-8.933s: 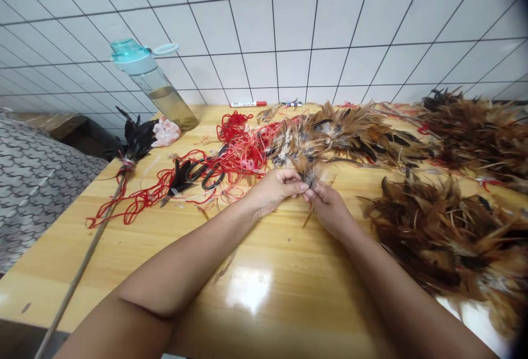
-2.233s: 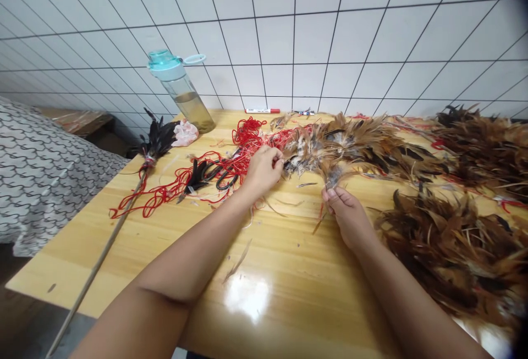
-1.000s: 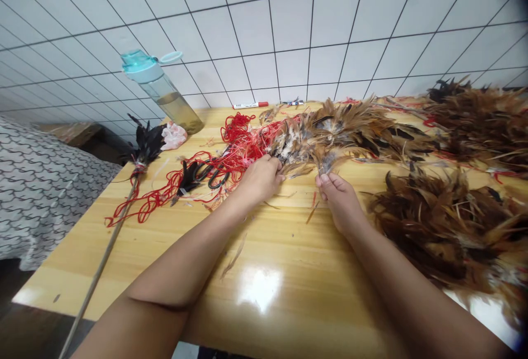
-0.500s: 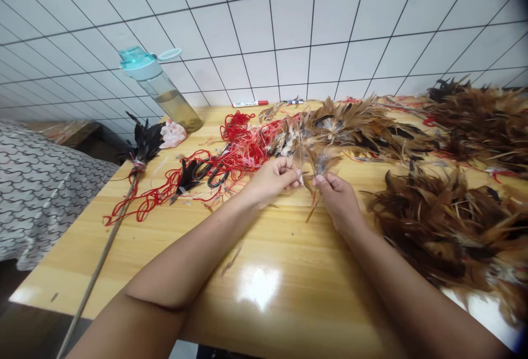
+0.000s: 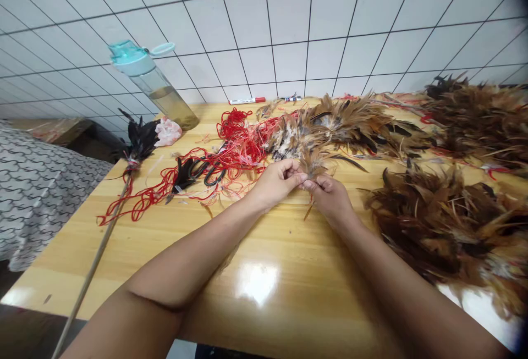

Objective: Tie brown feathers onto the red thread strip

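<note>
My left hand (image 5: 281,182) and my right hand (image 5: 332,197) meet over the middle of the table, both closed in a pinch. Between their fingertips stands a small bunch of brown feathers (image 5: 313,163), quills down and fluffy ends away from me. The quill ends are mostly hidden by the fingers. Just beyond the hands lies a long row of brown feathers (image 5: 350,122). To its left is a tangle of red string (image 5: 243,142), with black-handled scissors (image 5: 214,175) partly under the strands.
Loose brown feathers (image 5: 449,221) are heaped at the right, with another pile (image 5: 478,120) behind. On the left, a stick (image 5: 97,260) with black feathers (image 5: 140,139) tied at its end crosses the table edge. A water bottle (image 5: 169,98) and a marker (image 5: 246,100) are near the tiled wall.
My hands have come together; the fingertips, apart before, now touch around the feather bunch. The right hand has moved left, and the view has shifted slightly.
</note>
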Available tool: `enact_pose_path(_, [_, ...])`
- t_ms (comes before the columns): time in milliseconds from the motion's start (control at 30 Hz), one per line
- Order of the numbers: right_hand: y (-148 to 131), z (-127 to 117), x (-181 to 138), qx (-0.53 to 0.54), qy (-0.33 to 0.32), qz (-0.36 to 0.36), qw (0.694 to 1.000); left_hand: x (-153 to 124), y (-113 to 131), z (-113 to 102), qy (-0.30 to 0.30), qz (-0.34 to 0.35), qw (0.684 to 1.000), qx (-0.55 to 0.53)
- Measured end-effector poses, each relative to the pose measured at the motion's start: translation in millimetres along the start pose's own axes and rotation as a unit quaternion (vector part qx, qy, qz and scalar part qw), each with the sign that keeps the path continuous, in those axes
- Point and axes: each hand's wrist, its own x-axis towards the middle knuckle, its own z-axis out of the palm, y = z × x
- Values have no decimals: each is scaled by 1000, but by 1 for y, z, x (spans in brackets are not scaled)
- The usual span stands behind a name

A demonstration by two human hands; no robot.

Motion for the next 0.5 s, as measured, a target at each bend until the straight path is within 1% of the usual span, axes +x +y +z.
enact_pose_path(67, [0,0,0,2,-3,-11,1000,1,-1,-3,-15,-3,1000,-12])
enact_pose_path(100, [0,-1,0,12,1,-15,1000,3,0,-6,-13,1,1000,-13])
enact_pose_path(133, [-1,-1,0,27,6,-13,1000,4,0,-10,0,11,1000,-7])
enact_pose_path(200, [-4,-3,0,73,18,9,997,8,1,-22,51,38,997,36])
enact_pose_path(233, [-6,-4,0,98,25,25,995,10,1,-29,75,50,993,76])
enact_pose_path(267, [-7,-5,0,122,32,42,991,11,1,-35,85,59,986,130])
enact_pose_path(300, [-9,-6,0,143,39,57,987,12,1,-40,81,69,976,190])
enact_pose_path(367, [-11,-7,0,171,49,81,981,13,0,-46,42,88,950,295])
enact_pose_path(433, [-12,-8,0,182,52,91,978,12,-2,-46,-6,113,925,362])
enact_pose_path(500, [-13,-8,0,181,55,93,978,11,-5,-43,-31,134,902,409])
